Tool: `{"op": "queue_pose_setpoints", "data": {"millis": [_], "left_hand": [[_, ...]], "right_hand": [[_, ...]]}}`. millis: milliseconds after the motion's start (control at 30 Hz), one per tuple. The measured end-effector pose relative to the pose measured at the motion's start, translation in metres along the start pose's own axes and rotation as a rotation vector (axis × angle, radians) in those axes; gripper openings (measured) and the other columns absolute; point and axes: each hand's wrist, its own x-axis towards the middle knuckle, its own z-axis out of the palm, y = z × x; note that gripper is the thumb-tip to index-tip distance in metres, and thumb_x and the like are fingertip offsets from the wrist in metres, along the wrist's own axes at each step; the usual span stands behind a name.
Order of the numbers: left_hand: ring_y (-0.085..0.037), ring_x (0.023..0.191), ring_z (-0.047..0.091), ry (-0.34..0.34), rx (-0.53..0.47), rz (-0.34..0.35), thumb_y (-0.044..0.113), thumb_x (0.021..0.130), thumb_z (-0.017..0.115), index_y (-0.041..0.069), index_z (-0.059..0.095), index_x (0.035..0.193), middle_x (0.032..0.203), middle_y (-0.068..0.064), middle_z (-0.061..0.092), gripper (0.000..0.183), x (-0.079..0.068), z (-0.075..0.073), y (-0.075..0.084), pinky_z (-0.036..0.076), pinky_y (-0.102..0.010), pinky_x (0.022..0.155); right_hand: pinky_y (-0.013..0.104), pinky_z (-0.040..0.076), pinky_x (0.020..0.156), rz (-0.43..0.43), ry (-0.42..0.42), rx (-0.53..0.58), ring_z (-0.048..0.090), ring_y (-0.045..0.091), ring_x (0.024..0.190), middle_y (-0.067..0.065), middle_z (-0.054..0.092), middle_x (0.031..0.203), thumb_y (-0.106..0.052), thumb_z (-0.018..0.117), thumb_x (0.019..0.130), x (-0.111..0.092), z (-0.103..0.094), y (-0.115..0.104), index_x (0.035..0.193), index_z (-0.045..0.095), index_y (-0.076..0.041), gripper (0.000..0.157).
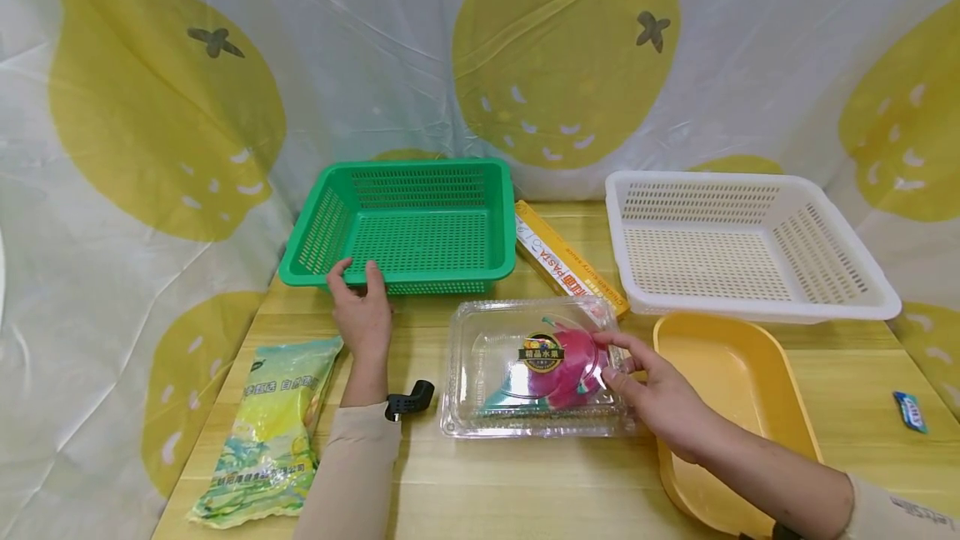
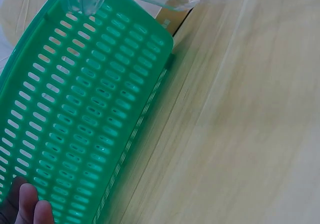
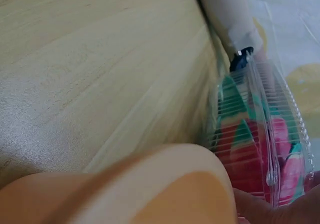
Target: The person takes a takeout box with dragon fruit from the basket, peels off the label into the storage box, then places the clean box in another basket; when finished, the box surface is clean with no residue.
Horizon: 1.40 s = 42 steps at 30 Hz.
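My left hand (image 1: 363, 315) grips the front rim of the green plastic basket (image 1: 415, 277) near its left end. In the left wrist view, several fingertips (image 2: 28, 199) lie against the slotted wall. A clear lidded fruit box (image 1: 487, 357) is in front of the basket and the pasta box. Pink and green pieces show inside it, under a black and gold label. My right hand (image 1: 660, 398) holds this box by its right edge, thumb near the front and fingers over the lid. The right wrist view shows the box's ridged side (image 3: 245, 149) near the thumb.
Behind the fruit box a yellow pasta box (image 1: 570, 261) lies slanted. A white basket (image 1: 750, 311) stands at right, with an orange tray (image 1: 723, 357) before it, under my right forearm. A green-yellow bag (image 1: 262, 432) lies left; a small blue packet (image 1: 911, 412) lies far right.
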Motion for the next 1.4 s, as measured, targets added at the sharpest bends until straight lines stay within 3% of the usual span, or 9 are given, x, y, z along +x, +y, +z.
{"op": "queue_pose_setpoints", "data": {"millis": [300, 433, 600, 767, 867, 1033, 1200, 1300, 1400], "left_hand": [[-0.034, 0.052, 0.066, -0.008, 0.018, -0.020, 0.064, 0.098, 0.051, 0.033, 0.044, 0.142, 0.079, -0.023, 0.067, 0.054, -0.002, -0.002, -0.003, 0.044, -0.034, 0.045], [-0.038, 0.057, 0.068, 0.002, 0.045, -0.024, 0.064, 0.098, 0.051, 0.031, 0.046, 0.142, 0.080, -0.021, 0.068, 0.055, -0.001, -0.003, -0.002, 0.045, -0.034, 0.047], [-0.044, 0.065, 0.070, 0.006, 0.086, -0.027, 0.063, 0.098, 0.053, 0.027, 0.047, 0.144, 0.081, -0.018, 0.069, 0.058, 0.000, -0.009, 0.002, 0.045, -0.033, 0.048], [-0.026, 0.059, 0.066, -0.025, 0.179, -0.038, 0.064, 0.098, 0.053, 0.026, 0.042, 0.150, 0.078, -0.007, 0.067, 0.066, 0.001, -0.017, 0.014, 0.045, -0.034, 0.051], [-0.021, 0.065, 0.065, -0.077, 0.283, -0.050, 0.066, 0.097, 0.052, 0.027, 0.033, 0.157, 0.082, -0.009, 0.070, 0.074, -0.001, -0.024, 0.026, 0.045, -0.036, 0.054], [-0.030, 0.073, 0.071, -0.170, 0.453, 0.005, 0.072, 0.096, 0.048, 0.024, 0.020, 0.163, 0.090, -0.014, 0.076, 0.087, -0.011, -0.033, 0.047, 0.043, -0.035, 0.051], [-0.029, 0.075, 0.073, -0.291, 0.461, 0.101, 0.071, 0.096, 0.049, 0.026, 0.020, 0.164, 0.100, -0.012, 0.078, 0.086, -0.033, -0.039, 0.066, 0.047, -0.036, 0.052], [-0.031, 0.093, 0.075, -0.416, 0.439, 0.140, 0.067, 0.098, 0.051, 0.025, 0.023, 0.163, 0.116, -0.011, 0.076, 0.083, -0.051, -0.042, 0.075, 0.056, -0.043, 0.065], [-0.037, 0.118, 0.067, -0.525, 0.436, 0.197, 0.063, 0.099, 0.054, 0.021, 0.028, 0.162, 0.132, -0.013, 0.068, 0.080, -0.068, -0.041, 0.079, 0.057, -0.056, 0.087]], "right_hand": [[0.027, 0.048, 0.059, 0.026, -0.054, 0.055, 0.052, 0.020, 0.083, 0.017, 0.050, 0.109, -0.014, 0.058, 0.104, 0.007, -0.002, 0.006, 0.150, 0.045, -0.015, 0.048], [0.031, 0.053, 0.070, 0.035, -0.090, 0.075, 0.056, 0.031, 0.104, 0.026, 0.048, 0.128, -0.016, 0.060, 0.103, 0.004, -0.006, 0.007, 0.151, 0.043, -0.017, 0.051], [0.052, 0.054, 0.095, 0.032, -0.101, 0.007, 0.035, 0.050, 0.143, 0.028, 0.032, 0.157, -0.026, 0.060, 0.103, 0.000, -0.012, 0.003, 0.152, 0.042, -0.022, 0.053], [0.068, 0.047, 0.103, -0.052, -0.077, -0.120, 0.039, 0.060, 0.140, 0.031, 0.029, 0.160, -0.027, 0.058, 0.105, -0.005, -0.018, -0.005, 0.154, 0.038, -0.018, 0.054], [0.068, 0.048, 0.101, -0.118, -0.037, -0.168, 0.043, 0.059, 0.138, 0.029, 0.033, 0.159, -0.027, 0.057, 0.105, -0.007, -0.023, -0.011, 0.153, 0.038, -0.015, 0.052], [0.069, 0.046, 0.103, -0.189, 0.027, -0.201, 0.041, 0.055, 0.141, 0.022, 0.039, 0.158, -0.032, 0.055, 0.106, -0.006, -0.032, -0.026, 0.152, 0.041, -0.015, 0.051], [0.069, 0.044, 0.106, -0.224, 0.048, -0.190, 0.040, 0.052, 0.142, 0.022, 0.040, 0.157, -0.030, 0.055, 0.106, 0.000, -0.038, -0.041, 0.149, 0.043, -0.011, 0.048], [0.067, 0.044, 0.107, -0.240, 0.056, -0.204, 0.044, 0.049, 0.141, 0.021, 0.044, 0.156, -0.029, 0.056, 0.106, 0.006, -0.038, -0.049, 0.147, 0.046, -0.010, 0.047], [0.066, 0.044, 0.108, -0.253, 0.066, -0.233, 0.046, 0.048, 0.139, 0.020, 0.047, 0.154, -0.029, 0.057, 0.105, 0.014, -0.037, -0.055, 0.145, 0.049, -0.010, 0.045]]}}
